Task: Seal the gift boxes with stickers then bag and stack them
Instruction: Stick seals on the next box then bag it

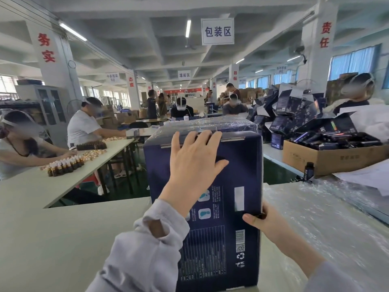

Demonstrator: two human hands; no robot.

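Carton [235,169]: navy cardboard, rectangular | left hand [194,163] flat on face | right hand [265,222] pinching edge

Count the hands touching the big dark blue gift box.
2. The left hand lies flat on the gift box near its top edge; the right hand grips its right edge, lower down.
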